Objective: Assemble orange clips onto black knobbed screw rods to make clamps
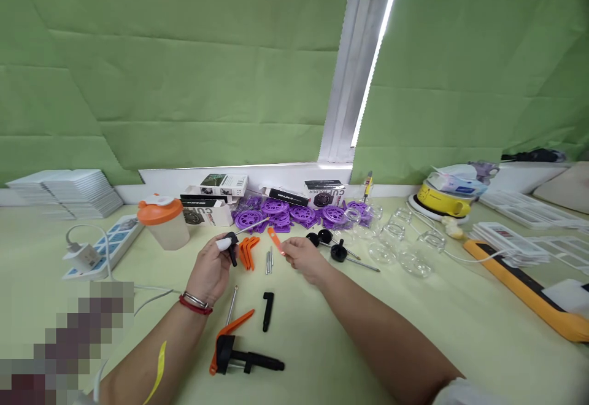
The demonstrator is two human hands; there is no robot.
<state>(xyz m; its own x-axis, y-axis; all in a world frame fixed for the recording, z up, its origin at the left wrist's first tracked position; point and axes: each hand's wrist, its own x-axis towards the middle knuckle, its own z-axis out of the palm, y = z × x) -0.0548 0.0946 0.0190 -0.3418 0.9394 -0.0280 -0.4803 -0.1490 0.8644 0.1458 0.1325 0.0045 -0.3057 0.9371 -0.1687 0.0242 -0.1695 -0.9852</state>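
My left hand [209, 273] is closed on a black plastic part with a thin metal rod [232, 248]; the rod points up and to the right. Pinched in my right hand [306, 259] is an orange plastic lever [275, 239]. Between the hands lie several orange angled levers [248, 253] and several metal pins [269, 262]. Nearer to me are a black hooked piece [267, 312] and a joined assembly of black body, orange lever and rod [226, 354]. Beyond my right hand rest black knobs with metal rods [339, 251].
Purple wheel-like parts [302, 213] and small boxes [225, 184] line the back. Clear round pieces [393, 230] and a yellow pot [439, 201] stand right. At left are a shaker bottle [168, 233], a power strip [113, 242] and a white stack [64, 193].
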